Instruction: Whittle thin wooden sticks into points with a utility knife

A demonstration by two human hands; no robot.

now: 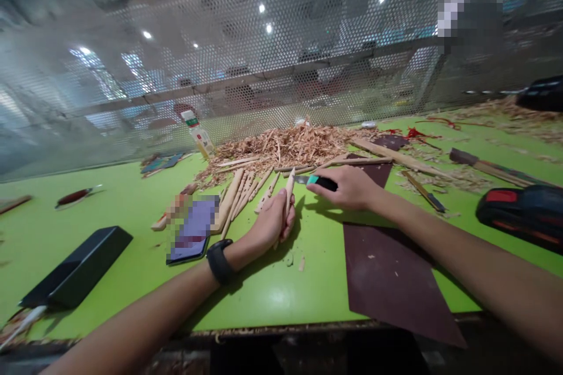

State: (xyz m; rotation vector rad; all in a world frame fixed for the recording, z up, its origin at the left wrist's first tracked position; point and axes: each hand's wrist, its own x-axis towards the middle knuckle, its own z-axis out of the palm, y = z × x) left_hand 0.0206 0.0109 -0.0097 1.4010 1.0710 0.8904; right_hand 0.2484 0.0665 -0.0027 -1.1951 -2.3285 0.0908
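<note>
My left hand (278,220) is closed round a pale wooden stick (290,184), its pointed end upward. In my right hand (349,187) is a knife (323,182) with a black and teal handle. Its short blade (301,179) is close to the stick's tip; whether it touches I cannot tell. Left of my left hand lie several carved wooden sticks (241,193) and a flat wooden piece (227,202). A phone (193,231) with a lit screen rests beside them. Beyond my hands a heap of wood shavings (294,143) spreads over the green table (272,299).
Brown sandpaper sheets (391,269) lie under my right forearm. A black and red case (523,211) stands at right, a dark box (79,263) at left. A carton (199,136) leans near the perforated metal screen (246,70). A red-handled knife (77,197) lies far left.
</note>
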